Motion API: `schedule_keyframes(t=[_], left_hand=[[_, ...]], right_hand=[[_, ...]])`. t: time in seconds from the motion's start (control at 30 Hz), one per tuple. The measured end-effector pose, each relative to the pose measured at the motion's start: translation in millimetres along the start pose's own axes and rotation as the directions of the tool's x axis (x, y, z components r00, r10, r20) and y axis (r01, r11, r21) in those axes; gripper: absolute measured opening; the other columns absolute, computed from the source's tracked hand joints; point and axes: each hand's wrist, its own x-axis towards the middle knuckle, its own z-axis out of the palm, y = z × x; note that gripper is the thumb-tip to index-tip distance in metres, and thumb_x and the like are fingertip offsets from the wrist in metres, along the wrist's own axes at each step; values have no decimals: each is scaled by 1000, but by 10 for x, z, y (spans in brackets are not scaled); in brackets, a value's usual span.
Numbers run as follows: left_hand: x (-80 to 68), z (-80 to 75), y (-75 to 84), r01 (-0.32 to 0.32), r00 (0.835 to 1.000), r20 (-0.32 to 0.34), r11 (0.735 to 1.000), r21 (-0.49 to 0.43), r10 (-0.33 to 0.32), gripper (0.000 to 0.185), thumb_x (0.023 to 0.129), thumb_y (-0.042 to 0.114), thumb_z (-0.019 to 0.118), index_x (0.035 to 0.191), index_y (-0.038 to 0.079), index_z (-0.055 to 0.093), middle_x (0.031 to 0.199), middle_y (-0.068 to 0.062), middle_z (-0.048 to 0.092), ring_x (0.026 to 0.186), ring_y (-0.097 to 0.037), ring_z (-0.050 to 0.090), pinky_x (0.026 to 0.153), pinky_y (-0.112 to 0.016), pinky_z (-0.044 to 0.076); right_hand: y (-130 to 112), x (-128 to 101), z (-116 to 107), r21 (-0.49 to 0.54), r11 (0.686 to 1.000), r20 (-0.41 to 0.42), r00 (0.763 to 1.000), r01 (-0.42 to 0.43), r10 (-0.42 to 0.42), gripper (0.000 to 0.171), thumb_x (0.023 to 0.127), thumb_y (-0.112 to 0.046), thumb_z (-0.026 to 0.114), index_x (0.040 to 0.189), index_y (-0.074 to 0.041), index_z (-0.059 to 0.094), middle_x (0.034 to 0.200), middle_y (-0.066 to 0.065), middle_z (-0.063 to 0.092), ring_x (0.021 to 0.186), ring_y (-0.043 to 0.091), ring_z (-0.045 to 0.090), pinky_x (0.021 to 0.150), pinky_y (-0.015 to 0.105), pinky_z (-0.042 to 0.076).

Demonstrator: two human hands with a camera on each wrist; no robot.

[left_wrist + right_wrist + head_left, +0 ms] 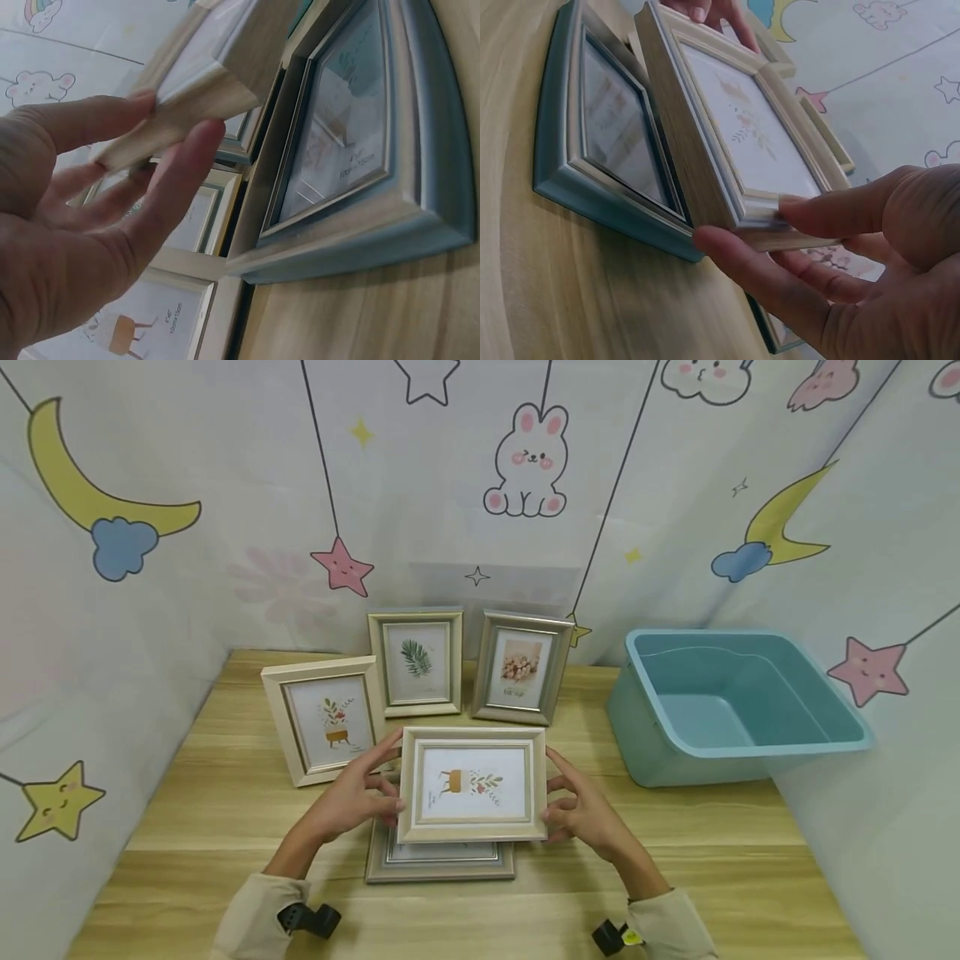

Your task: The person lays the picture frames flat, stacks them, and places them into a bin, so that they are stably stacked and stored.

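Bench (675, 860) work looks mid-lift to us: we hold the light picture frame (472, 785) just above the grey frame (440, 862) lying flat, so next we need a steady carry, with left hand (352, 797) and right hand (588, 814) fingers pinching its side edges.

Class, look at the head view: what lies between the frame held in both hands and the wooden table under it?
A grey-blue frame lies flat on the table, directly under the held light wooden frame. The head view shows it, and both wrist views confirm it.
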Motion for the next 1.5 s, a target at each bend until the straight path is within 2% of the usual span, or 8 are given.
schedule_keyframes(t=[0.17,0.33,0.53,0.67,0.87,1.03,1.23,1.5], left_hand=[[-78,-62,-34,88,996,13,995,-49,-88,100,85,-12,67,162,13,8,160,-36,12,77,-17,69,63,-45,62],[-155,-92,-61,158,987,16,985,-75,-157,100,85,-13,66,162,11,7,160,-37,10,78,-19,70,63,-44,62],[-230,-90,-86,198,980,4,977,-81,-199,96,83,-14,66,160,4,11,159,-38,13,77,-20,68,61,-43,61],[-275,-68,-98,221,975,-18,973,-66,-222,96,82,-15,66,160,3,12,159,-38,14,78,-21,67,61,-40,61],[-314,-35,-87,228,972,-58,974,7,-227,95,81,-17,65,158,-2,12,159,-37,14,77,-21,69,59,-38,60],[-316,8,-63,231,970,-92,971,64,-224,90,81,-17,64,156,-6,17,156,-36,24,69,-17,67,57,-37,59],[-319,50,-63,259,959,-149,959,114,-241,87,79,-16,64,155,-5,24,153,-33,35,63,-17,65,55,-36,57],[-321,67,-76,236,965,-152,961,141,-215,84,78,-15,64,153,-8,27,150,-35,38,67,-23,71,55,-39,59]], right_hand=[[40,28,92,-7,999,34,998,-46,46,97,85,12,66,162,-16,13,104,17,45,80,20,65,66,57,60],[65,70,194,-78,995,29,997,-66,68,94,87,6,70,161,-13,15,94,15,49,74,20,64,61,51,61],[113,109,306,-210,976,-16,998,-61,59,91,86,-10,78,158,-5,24,80,11,59,65,17,63,57,40,61],[129,139,382,-261,963,-15,998,-63,61,88,87,-8,76,157,-3,24,80,11,61,61,16,64,54,39,60],[74,192,468,-336,941,-15,999,-47,45,82,87,-3,73,155,0,26,79,12,61,49,17,62,48,43,58],[68,203,505,-333,940,-28,997,-71,65,81,86,0,73,154,0,27,78,12,62,48,18,62,48,43,58],[89,195,522,-307,948,-42,996,-88,79,82,85,1,73,154,0,28,77,12,62,50,17,62,47,40,58],[65,172,527,-340,936,-31,996,-92,87,81,85,1,73,153,1,29,75,12,64,47,16,63,47,41,57]])
